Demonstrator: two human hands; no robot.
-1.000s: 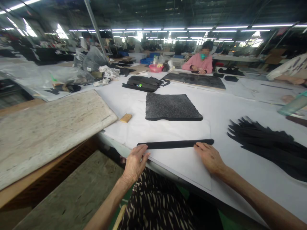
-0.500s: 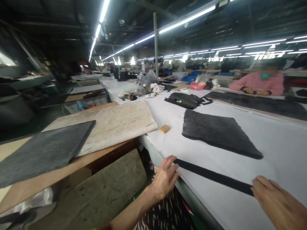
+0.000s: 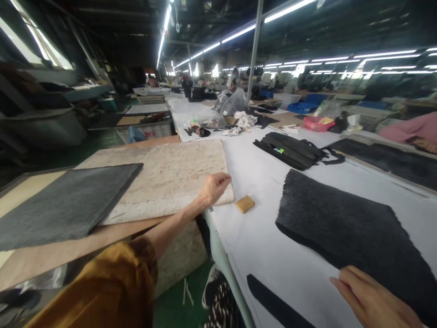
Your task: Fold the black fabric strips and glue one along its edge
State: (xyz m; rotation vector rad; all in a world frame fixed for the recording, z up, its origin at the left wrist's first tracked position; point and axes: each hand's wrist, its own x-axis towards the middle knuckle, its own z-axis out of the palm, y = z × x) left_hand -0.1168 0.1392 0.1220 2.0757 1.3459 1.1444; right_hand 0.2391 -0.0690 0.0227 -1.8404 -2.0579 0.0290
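My left hand is over the right edge of a stained, cream-coloured board, its fingers drawn together; anything between them is too small to make out. A small tan block lies just right of it on the white table. My right hand is at the front edge of a dark grey fuzzy fabric piece, thumb apart from the fingers, with no grip on the cloth visible. A black strip lies loose on the table near the front edge, left of my right hand.
A grey fabric panel lies on the left bench. Further back are a bundle of black strips, white scraps and plastic bags, and a pink basket. A person's pink sleeve shows at the right. The table edge borders a gap.
Both hands have let go of the black strip, which now lies on the table. My left hand has moved up to the board's edge, my right to the dark fabric. The view has shifted left.
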